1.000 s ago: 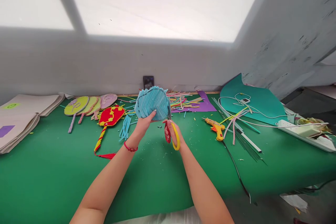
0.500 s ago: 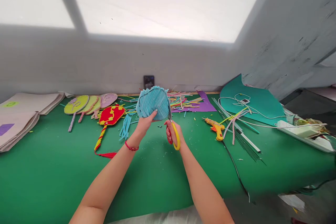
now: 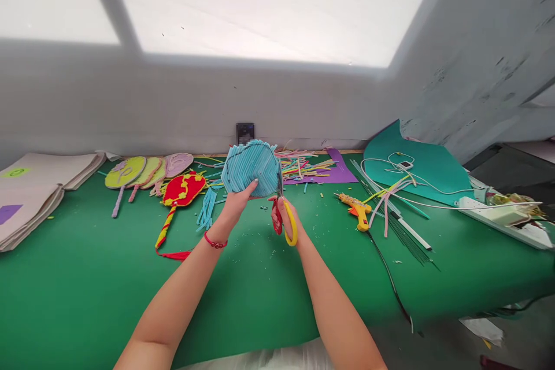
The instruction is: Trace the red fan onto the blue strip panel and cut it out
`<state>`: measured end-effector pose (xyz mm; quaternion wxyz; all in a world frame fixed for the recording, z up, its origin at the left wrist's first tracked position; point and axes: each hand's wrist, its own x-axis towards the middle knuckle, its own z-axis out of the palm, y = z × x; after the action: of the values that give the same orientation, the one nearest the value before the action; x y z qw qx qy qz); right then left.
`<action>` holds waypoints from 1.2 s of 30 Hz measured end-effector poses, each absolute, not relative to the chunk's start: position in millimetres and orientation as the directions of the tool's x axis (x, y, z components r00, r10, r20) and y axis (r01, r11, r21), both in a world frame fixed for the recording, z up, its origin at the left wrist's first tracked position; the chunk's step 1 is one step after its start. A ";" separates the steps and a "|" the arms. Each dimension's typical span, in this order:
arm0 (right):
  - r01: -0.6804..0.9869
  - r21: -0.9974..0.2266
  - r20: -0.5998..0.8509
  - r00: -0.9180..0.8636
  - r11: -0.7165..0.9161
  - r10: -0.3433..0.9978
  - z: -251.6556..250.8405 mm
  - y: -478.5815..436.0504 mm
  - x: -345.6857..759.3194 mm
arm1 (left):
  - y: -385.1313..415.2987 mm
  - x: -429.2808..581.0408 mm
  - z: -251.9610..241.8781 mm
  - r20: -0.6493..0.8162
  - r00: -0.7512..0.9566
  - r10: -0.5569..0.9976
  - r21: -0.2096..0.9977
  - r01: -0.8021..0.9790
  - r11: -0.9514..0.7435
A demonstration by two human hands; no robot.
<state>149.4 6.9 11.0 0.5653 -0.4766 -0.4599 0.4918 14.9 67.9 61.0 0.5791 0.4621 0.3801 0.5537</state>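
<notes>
My left hand (image 3: 239, 203) grips the lower edge of a light blue panel (image 3: 250, 169) made of pipe cleaners laid in a chevron pattern, with its thumb on the front face. A dark curved line runs along the panel's upper left, and its top edge is jagged. In my right hand (image 3: 286, 217) are scissors (image 3: 290, 226) with red and yellow handles. Their blades stand at the panel's right edge. Cut light blue pipe cleaner pieces (image 3: 207, 208) lie on the table, left of the panel.
A red fan (image 3: 184, 189) and several yellow and pink fans (image 3: 125, 172) lie on the left, beside stacked boards (image 3: 30, 214). Loose pipe cleaners (image 3: 303, 166) lie behind. On the right are a glue gun (image 3: 358, 209), cables and a power strip (image 3: 498, 219).
The panel has shifted slightly left with my left hand. The scissor handles have spread wider apart, and the blades stay at the right edge.
</notes>
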 end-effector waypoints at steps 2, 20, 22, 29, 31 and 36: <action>-0.142 -0.987 0.073 0.058 0.081 0.996 12.5 7.0 150.1 | 66.8 14.8 62.7 0.069 0.106 0.992 0.955 -0.295 -0.035; -0.143 -0.988 0.042 0.097 0.055 0.994 17.2 6.6 151.7 | 62.5 15.7 65.4 0.061 0.211 0.976 0.971 -0.237 -0.010; -0.148 -0.987 0.038 0.110 0.054 0.993 16.4 6.4 151.5 | 62.6 15.5 65.3 0.071 0.221 0.973 0.970 -0.242 -0.016; -0.121 -0.992 0.004 0.173 0.025 0.985 9.5 8.4 151.6 | 63.0 15.7 62.3 0.051 0.210 0.976 0.974 -0.228 -0.002; -0.118 -0.993 0.003 0.189 0.025 0.982 7.4 9.3 151.7 | 63.0 16.1 61.8 0.061 0.221 0.973 0.972 -0.236 -0.007; -0.110 -0.994 0.000 0.208 0.024 0.978 5.4 9.5 151.2 | 63.9 16.9 60.7 0.065 0.215 0.975 0.971 -0.240 -0.012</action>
<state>151.2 9.5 5.4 0.5797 -0.5175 -0.4193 0.4694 16.9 63.9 60.7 0.5988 0.4988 0.3682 0.5070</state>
